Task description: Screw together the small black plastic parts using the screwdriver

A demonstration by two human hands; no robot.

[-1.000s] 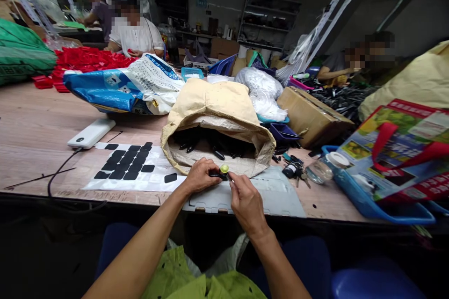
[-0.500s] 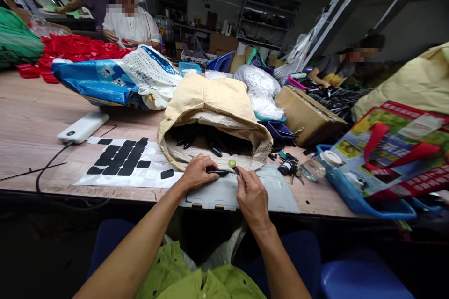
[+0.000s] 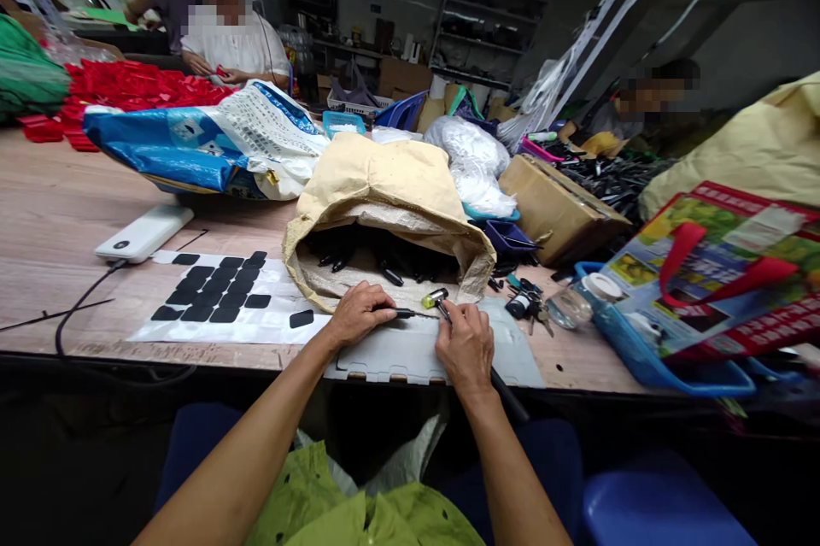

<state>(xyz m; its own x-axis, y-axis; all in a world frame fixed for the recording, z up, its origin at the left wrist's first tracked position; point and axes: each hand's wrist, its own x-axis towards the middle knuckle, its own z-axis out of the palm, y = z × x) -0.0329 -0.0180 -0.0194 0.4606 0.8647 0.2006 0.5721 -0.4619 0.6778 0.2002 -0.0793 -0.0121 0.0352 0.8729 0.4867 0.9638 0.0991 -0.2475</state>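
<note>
Two things occupy us: a slim black part point(image 3: 407, 313) pinned under our left hand point(image 3: 359, 317), and a small yellow-headed hammer point(image 3: 436, 299) gripped in our right hand point(image 3: 466, 349).
</note>
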